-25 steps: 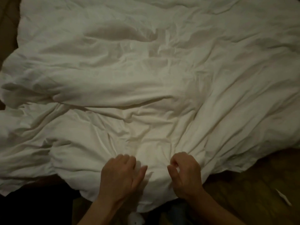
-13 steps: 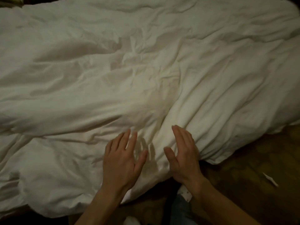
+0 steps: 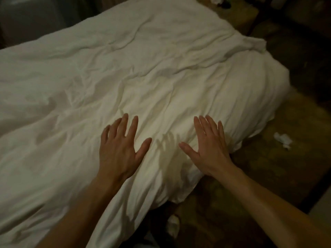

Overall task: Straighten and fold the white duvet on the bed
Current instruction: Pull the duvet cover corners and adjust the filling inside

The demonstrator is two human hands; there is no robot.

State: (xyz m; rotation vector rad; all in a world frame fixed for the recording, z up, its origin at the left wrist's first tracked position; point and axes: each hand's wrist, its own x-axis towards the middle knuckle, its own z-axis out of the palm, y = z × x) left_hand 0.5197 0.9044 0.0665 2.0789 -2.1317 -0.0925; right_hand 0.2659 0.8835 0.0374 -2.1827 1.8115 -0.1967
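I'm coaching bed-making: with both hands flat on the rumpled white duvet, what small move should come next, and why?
Probably sweep both open hands, left hand and right hand, outward across the white duvet: creases run between and beyond them, so it isn't flat enough to fold.

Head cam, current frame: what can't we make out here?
- Duvet: left and lower-left parts cut off by the frame edge; fold state unclear.
- Bed under it: hidden by the duvet.
- Left hand, right hand: palms face down; contact pressure unreadable.
- White scraps on the floor: too small and dim to identify.
- Top right corner: too dark.
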